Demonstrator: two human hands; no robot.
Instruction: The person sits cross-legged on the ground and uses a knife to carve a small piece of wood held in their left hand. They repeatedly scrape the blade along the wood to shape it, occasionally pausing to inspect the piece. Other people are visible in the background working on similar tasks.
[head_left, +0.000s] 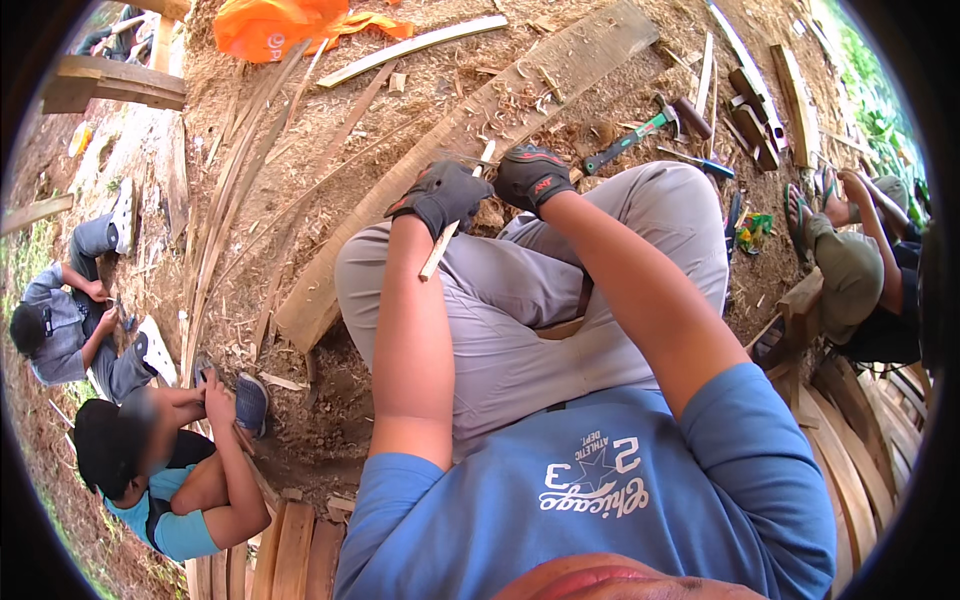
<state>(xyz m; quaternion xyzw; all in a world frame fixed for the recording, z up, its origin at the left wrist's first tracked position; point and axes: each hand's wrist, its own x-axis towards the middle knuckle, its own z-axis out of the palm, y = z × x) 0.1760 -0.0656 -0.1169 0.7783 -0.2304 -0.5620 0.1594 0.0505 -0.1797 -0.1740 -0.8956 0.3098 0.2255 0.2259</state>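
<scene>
Brown earth (335, 405) littered with curled wood shavings fills the scene, with green leaves (868, 75) at the upper right. Just above centre, the person's left hand (438, 195), in a dark glove, is closed around a narrow pale stick (437, 254), hiding its middle; the stick slants down over the grey trousers (490, 300). Close beside it, the gloved right hand (533, 178) has curled fingers, but I cannot tell whether they grip anything. Behind both hands, a wide plank (575, 70) runs diagonally from the upper right to left of centre, partly blocked by them. Right of the hands lies a hammer (632, 140) with a green-and-black handle, near a blue-handled tool (708, 164). Long wood strips (222, 225) crowd the left, below an orange bag (275, 28) at the upper left. Co-workers sit at the far left (60, 335), lower left (195, 525) and right edge (850, 275).
</scene>
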